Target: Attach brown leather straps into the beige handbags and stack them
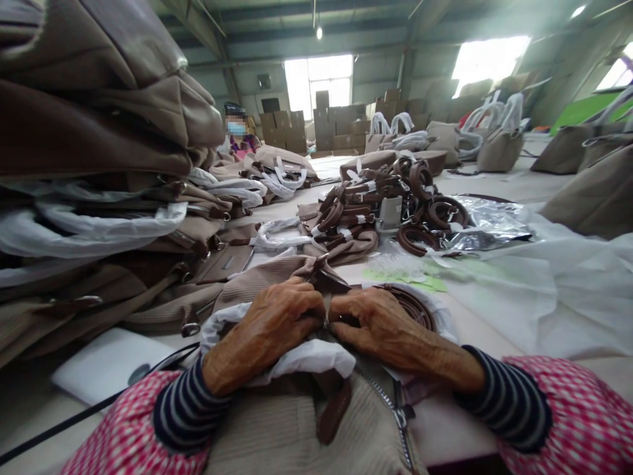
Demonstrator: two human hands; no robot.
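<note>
A beige ribbed handbag (277,422) lies on the table in front of me, its handle (316,359) wrapped in white paper. Over the bag's top opening, my left hand (277,323) has its fingers curled and pinched on the bag's zipped edge. Facing it, my right hand (380,323) pinches the same zipper between thumb and fingers. A small metal piece shows between the fingertips; the fingers hide most of it. Open zipper teeth (333,278) run beyond the hands, and another zipper (395,409) crosses the bag's near side. A coiled brown strap (413,307) sits beside my right hand.
Beige handbags (99,125) are stacked high at the left. Brown straps (346,211) form a pile ahead, near silver plastic wrapping (494,221). White sheeting (524,297) covers the right side. More bags (499,148) stand farther back, and a masked person (240,135) is across the table.
</note>
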